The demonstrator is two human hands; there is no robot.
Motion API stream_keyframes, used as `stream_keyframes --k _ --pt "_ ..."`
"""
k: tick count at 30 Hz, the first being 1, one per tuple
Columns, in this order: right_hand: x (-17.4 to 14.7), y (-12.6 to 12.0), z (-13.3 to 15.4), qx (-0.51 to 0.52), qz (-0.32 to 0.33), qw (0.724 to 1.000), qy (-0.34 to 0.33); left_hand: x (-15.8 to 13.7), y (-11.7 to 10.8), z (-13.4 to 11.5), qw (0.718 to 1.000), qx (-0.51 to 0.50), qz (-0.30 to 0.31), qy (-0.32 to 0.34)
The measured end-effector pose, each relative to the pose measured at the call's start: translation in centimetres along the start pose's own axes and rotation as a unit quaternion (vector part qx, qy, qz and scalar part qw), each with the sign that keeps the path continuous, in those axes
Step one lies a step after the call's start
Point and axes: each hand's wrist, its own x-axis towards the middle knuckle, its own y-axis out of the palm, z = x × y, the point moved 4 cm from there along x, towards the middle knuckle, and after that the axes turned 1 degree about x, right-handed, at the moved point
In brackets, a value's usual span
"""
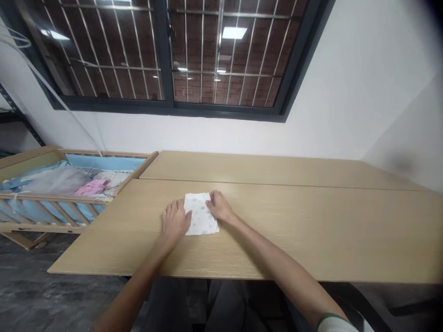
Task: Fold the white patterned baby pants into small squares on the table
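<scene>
A small white cloth (pixel 200 217) with a faint printed pattern lies flat on the wooden table (pixel 304 230), folded into a rough rectangle. My left hand (pixel 175 220) rests along its left edge, fingers stretched out on the tabletop and the thumb touching the cloth. At the upper right corner, my right hand (pixel 219 206) has its thumb on top of the cloth and its fingers curled at the edge, pinching it. The undersides of both hands are hidden.
Left of the table stands a wooden crib (pixel 78 200) with blue padding, a pink cloth (pixel 92 186) and pale bedding inside. Behind the table is a white wall with a barred window (pixel 173 108). The table's front edge runs just above my legs.
</scene>
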Motion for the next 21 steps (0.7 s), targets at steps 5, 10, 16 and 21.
stream_keyframes --k 5,10,16,21 --pt "-3.2 0.1 6.1 -0.028 0.107 0.959 -0.262 -8.7 1.2 -4.6 0.983 0.064 -0.079 0.152" --pt "-5.5 3.9 8.0 -0.018 0.323 0.886 -0.334 -11.7 3.1 -5.9 0.977 0.098 -0.095 0.162" --pt "-0.9 6.1 3.5 -0.1 0.265 0.919 -0.273 -11.5 3.3 -5.3 0.979 0.057 -0.123 0.153" --pt "3.0 6.4 1.8 -0.177 0.206 0.93 -0.247 -11.6 3.2 -5.2 0.981 0.041 -0.119 0.151"
